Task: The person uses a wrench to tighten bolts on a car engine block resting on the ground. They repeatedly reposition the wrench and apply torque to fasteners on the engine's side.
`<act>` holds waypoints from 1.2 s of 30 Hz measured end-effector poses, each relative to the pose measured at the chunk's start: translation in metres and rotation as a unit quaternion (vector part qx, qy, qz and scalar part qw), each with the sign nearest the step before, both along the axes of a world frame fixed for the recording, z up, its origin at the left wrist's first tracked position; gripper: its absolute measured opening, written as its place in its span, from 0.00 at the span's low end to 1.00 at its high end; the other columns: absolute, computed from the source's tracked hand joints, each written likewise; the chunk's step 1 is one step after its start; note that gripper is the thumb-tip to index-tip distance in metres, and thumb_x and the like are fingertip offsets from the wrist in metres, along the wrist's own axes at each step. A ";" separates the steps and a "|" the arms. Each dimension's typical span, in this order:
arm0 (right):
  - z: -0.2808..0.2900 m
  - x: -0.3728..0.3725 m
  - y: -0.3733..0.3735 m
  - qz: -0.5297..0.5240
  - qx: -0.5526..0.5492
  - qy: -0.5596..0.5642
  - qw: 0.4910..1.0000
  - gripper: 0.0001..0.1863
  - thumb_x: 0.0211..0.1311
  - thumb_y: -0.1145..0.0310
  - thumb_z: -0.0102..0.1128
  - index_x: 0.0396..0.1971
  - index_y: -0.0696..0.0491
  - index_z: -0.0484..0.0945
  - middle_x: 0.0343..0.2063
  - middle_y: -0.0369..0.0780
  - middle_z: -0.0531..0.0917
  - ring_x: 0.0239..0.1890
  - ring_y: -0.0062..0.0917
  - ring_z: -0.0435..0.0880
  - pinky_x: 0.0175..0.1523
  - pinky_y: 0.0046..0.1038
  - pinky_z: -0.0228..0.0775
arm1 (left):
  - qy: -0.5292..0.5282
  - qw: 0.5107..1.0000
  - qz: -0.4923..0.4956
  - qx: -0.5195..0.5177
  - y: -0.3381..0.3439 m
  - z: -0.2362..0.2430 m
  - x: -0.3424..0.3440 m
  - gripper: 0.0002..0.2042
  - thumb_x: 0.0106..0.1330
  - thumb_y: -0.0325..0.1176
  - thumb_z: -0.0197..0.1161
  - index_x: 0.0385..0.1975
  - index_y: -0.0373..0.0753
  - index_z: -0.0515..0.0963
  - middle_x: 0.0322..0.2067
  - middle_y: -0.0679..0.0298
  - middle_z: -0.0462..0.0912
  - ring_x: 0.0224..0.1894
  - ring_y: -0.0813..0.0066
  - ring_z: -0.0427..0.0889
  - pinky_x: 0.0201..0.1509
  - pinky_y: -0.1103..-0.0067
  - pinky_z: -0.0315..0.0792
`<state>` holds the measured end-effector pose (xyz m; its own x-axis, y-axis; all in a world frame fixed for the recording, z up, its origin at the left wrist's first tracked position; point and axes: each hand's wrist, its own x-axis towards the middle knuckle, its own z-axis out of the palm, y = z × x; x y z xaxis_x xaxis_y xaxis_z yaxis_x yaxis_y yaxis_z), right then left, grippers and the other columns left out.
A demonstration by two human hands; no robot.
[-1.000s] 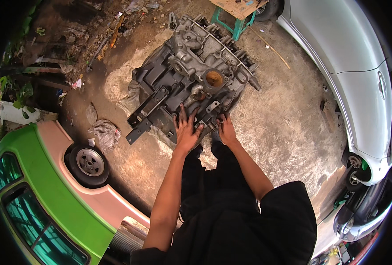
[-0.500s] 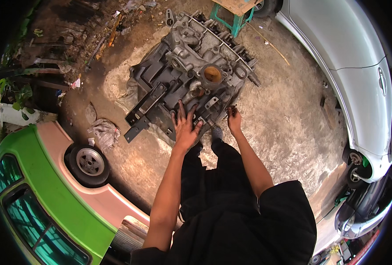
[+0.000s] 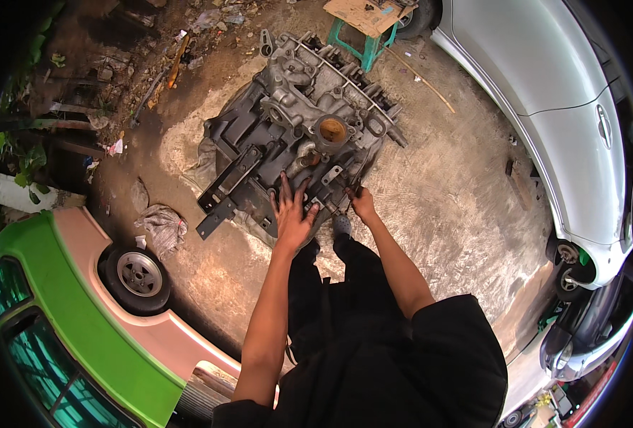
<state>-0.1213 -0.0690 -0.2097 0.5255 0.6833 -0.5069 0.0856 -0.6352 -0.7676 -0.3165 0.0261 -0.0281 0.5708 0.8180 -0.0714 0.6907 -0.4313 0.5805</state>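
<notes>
A grimy metal engine (image 3: 256,121) stands on the ground in front of me, with a round rusty-brown opening (image 3: 332,130) in its upper side. My left hand (image 3: 294,220) rests on the engine's near side, fingers spread and their tips blackened. To its right, my right hand (image 3: 362,204) is closed at the engine's near right edge. Something small and dark shows at its fingertips, too unclear to name. A black slotted bracket (image 3: 220,214) juts from the engine's left side.
A green and pink car (image 3: 81,285) stands at the lower left, a silver car (image 3: 545,71) along the right. Beyond the engine is a teal stool (image 3: 368,53) with a board on top. A crumpled cloth (image 3: 164,227) and a thin stick (image 3: 423,80) lie on the ground.
The whole view has shifted slightly, moving the scene left and down. My right hand has come a little closer to the engine's edge. My left hand stays spread on the engine.
</notes>
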 end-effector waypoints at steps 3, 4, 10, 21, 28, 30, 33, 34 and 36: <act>0.017 -0.001 -0.007 -0.019 0.050 -0.080 0.995 0.14 0.67 0.61 0.61 0.36 0.59 0.83 0.19 0.44 0.78 0.22 0.30 0.74 0.31 0.34 0.66 | -0.003 1.000 -0.001 -0.002 0.000 -0.002 -0.001 0.31 0.66 0.49 0.60 0.70 0.56 0.61 0.76 0.53 0.37 0.74 0.49 0.50 0.77 0.56 0.33; 0.027 -0.002 -0.010 -0.012 0.084 -0.083 0.993 0.14 0.67 0.61 0.61 0.36 0.59 0.83 0.19 0.43 0.78 0.22 0.30 0.74 0.31 0.34 0.66 | -0.008 1.000 -0.002 0.002 0.000 -0.003 -0.002 0.31 0.66 0.49 0.60 0.70 0.56 0.61 0.76 0.53 0.37 0.74 0.49 0.50 0.77 0.56 0.33; 0.108 0.001 -0.023 0.024 0.108 -0.086 0.990 0.12 0.69 0.64 0.57 0.38 0.59 0.82 0.21 0.42 0.78 0.25 0.29 0.76 0.32 0.34 0.67 | -0.055 0.998 -0.002 -0.019 0.000 -0.002 -0.004 0.32 0.67 0.55 0.56 0.70 0.56 0.61 0.76 0.56 0.36 0.75 0.48 0.46 0.77 0.55 0.32; 0.238 -0.019 -0.056 0.030 0.144 -0.054 0.988 0.11 0.70 0.68 0.56 0.41 0.61 0.79 0.30 0.49 0.81 0.33 0.36 0.80 0.40 0.34 0.71 | -0.267 0.954 -0.012 -0.138 -0.058 0.050 0.013 0.14 0.70 0.29 0.56 0.53 0.36 0.76 0.47 0.54 0.82 0.52 0.55 0.80 0.56 0.68 0.72; 0.272 -0.003 -0.069 0.038 0.147 -0.081 0.985 0.10 0.67 0.69 0.58 0.40 0.61 0.80 0.36 0.53 0.82 0.41 0.50 0.81 0.45 0.39 0.71 | -0.286 0.933 -0.035 -0.214 -0.076 0.072 0.053 0.11 0.68 0.27 0.62 0.47 0.31 0.79 0.39 0.54 0.86 0.42 0.71 0.85 0.47 0.76 0.75; 0.270 0.012 -0.070 0.045 0.164 -0.089 0.981 0.10 0.67 0.70 0.57 0.39 0.61 0.80 0.35 0.54 0.82 0.41 0.51 0.80 0.45 0.40 0.71 | -0.272 0.937 -0.021 -0.218 -0.075 0.075 0.067 0.11 0.66 0.29 0.63 0.46 0.32 0.80 0.37 0.55 0.86 0.39 0.71 0.85 0.44 0.76 0.75; 0.259 0.039 -0.070 0.074 0.157 -0.104 0.979 0.07 0.66 0.75 0.57 0.40 0.62 0.78 0.35 0.51 0.83 0.38 0.42 0.84 0.45 0.35 0.73 | -0.268 0.939 -0.012 -0.216 -0.075 0.074 0.090 0.11 0.66 0.31 0.64 0.44 0.33 0.80 0.36 0.56 0.86 0.38 0.70 0.86 0.43 0.75 0.75; 0.258 0.050 -0.071 0.088 0.194 -0.121 0.970 0.07 0.66 0.75 0.57 0.40 0.62 0.78 0.35 0.51 0.83 0.39 0.43 0.83 0.45 0.35 0.73 | -0.281 0.936 -0.013 -0.213 -0.075 0.073 0.100 0.11 0.66 0.30 0.64 0.44 0.33 0.80 0.35 0.57 0.86 0.37 0.71 0.85 0.43 0.76 0.75; 0.259 0.077 -0.071 0.110 0.213 -0.143 0.960 0.07 0.65 0.75 0.57 0.40 0.61 0.78 0.35 0.51 0.82 0.39 0.45 0.83 0.46 0.36 0.73 | -0.312 0.924 -0.014 -0.220 -0.075 0.073 0.129 0.09 0.66 0.28 0.64 0.43 0.33 0.80 0.33 0.58 0.86 0.36 0.72 0.85 0.43 0.76 0.75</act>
